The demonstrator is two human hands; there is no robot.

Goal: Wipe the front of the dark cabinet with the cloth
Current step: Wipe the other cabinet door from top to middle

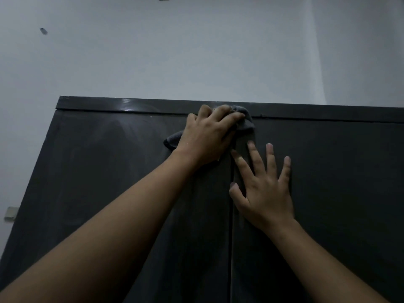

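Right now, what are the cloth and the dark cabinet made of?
The cloth looks like soft grey fabric: it bunches under the left hand. The cabinet looks like painted wood or board, slightly glossy: light glints along its top.

Both forearms [113, 224] are bare to the frame edge, and the left grip [207, 138] and right grip [264, 193] show short nails.

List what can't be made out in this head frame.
All head view.
1. The cloth: mostly hidden under the left hand, so its size and folds are unreadable.
2. The cabinet: lower part and right side cut off by the frame edges.
3. The right hand: palm contact hidden by the hand's own back.
4. The wall fittings: too small and dim to identify.
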